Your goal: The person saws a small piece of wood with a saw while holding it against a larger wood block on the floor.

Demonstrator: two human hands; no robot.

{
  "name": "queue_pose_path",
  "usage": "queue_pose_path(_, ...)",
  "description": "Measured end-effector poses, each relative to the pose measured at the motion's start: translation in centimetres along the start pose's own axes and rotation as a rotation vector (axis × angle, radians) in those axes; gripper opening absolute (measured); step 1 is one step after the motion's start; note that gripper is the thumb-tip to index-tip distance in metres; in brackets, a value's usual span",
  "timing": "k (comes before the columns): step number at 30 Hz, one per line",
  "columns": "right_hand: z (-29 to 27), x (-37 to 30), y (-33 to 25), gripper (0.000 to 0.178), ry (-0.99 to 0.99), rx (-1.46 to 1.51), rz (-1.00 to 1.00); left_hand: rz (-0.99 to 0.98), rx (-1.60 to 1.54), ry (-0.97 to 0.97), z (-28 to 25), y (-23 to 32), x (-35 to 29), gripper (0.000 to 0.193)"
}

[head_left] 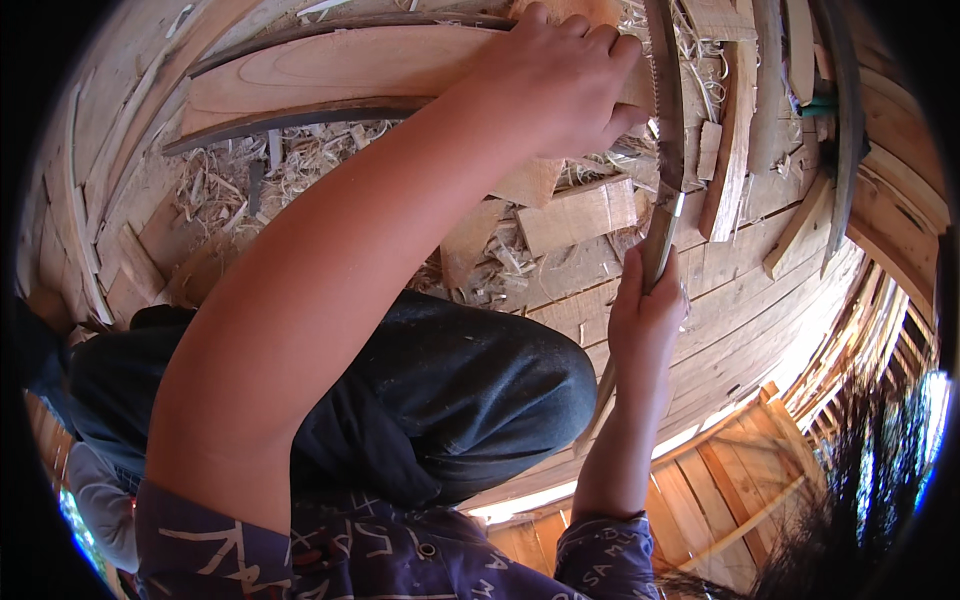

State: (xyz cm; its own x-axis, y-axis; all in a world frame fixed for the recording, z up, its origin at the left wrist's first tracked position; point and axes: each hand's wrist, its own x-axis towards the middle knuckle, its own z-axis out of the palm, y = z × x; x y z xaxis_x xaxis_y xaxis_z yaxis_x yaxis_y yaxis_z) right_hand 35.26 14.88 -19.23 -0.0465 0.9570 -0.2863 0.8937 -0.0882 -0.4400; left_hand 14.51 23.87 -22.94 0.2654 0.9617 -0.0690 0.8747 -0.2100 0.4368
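Observation:
My right hand (650, 315) is wrapped round the handle of a hand saw (670, 130). The saw's long toothed blade points away from me, its teeth facing left toward my other hand. My left hand (575, 85) grips the right end of a long, pale, slightly curved wooden board (330, 75) with dark edges. Its fingers bend over the board and its thumb reaches close to the teeth. The blade stands just right of the fingers; where it meets the wood is hidden by the hand.
Short wood offcuts (575, 215) and curled shavings (225, 185) litter the plank floor (720, 290). Wooden strips (735, 130) and a dark curved blade-like piece (845, 130) lie at the right. My bent knee (510, 390) is below the board. Another person's sleeve (100, 500) shows at lower left.

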Motion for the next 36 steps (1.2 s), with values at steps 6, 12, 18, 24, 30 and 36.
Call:
queue_pose_path(6,-2.2,-1.6,-1.9,0.014,-0.09,0.046,0.153,0.034,0.03,-0.013,-0.2,-0.2,-0.5,0.064)
queue_pose_path(12,-0.5,0.8,-1.9,0.013,-0.027,0.045,0.038,0.058,0.032,-0.015,0.0,-0.3,-0.3,0.063)
queue_pose_path(18,-0.4,1.3,-2.2,0.013,-0.046,0.029,0.085,0.035,-0.071,-0.027,-0.3,-0.6,0.3,0.062)
queue_pose_path(24,-3.0,-4.6,0.1,0.012,-0.106,0.12,0.244,0.096,0.056,0.101,1.2,-0.4,-0.3,0.058)
queue_pose_path(30,-1.2,0.8,-1.9,0.015,-0.131,0.048,0.117,0.037,0.033,0.111,2.2,-0.7,0.2,0.055)
queue_pose_path(36,-1.8,1.1,-1.8,0.014,-0.106,0.06,0.082,0.042,0.025,0.091,0.7,-0.3,-0.1,0.056)
